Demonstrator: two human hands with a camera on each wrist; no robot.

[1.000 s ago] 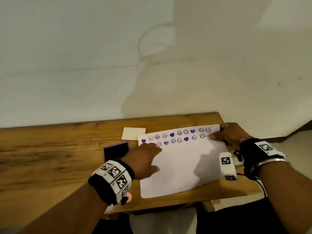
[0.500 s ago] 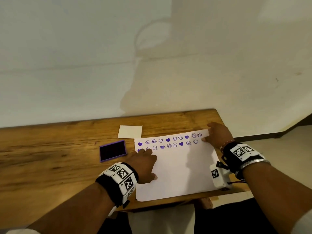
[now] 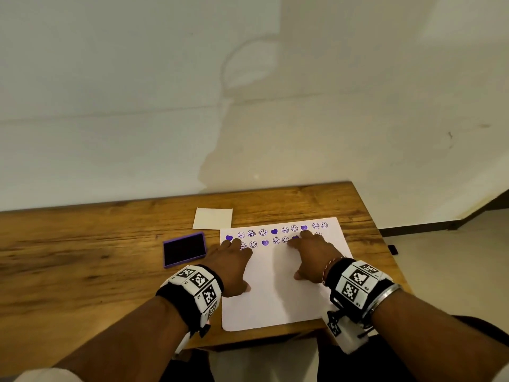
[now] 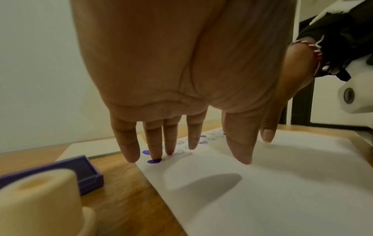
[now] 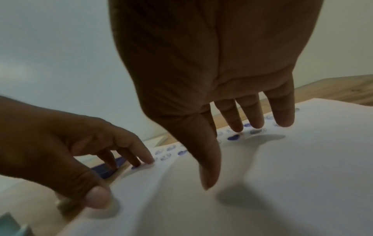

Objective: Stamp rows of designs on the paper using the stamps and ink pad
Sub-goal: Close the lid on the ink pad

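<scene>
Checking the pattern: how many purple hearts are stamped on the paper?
6 hearts. Top row: left end, middle, right. Second row: left end under the left hand, middle, right beside the right hand. Hands may hide more.

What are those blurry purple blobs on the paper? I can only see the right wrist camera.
Observer: They are stamped hearts and smiley faces, in two rows along the far edge of the paper.
Child: Where is the ink?
Observer: The ink pad lies open on the table, just left of the paper, with its dark face up.
Child: Is there anything else up there?
Observer: Yes, a small cream card lies flat just past the paper's far left corner.
</scene>
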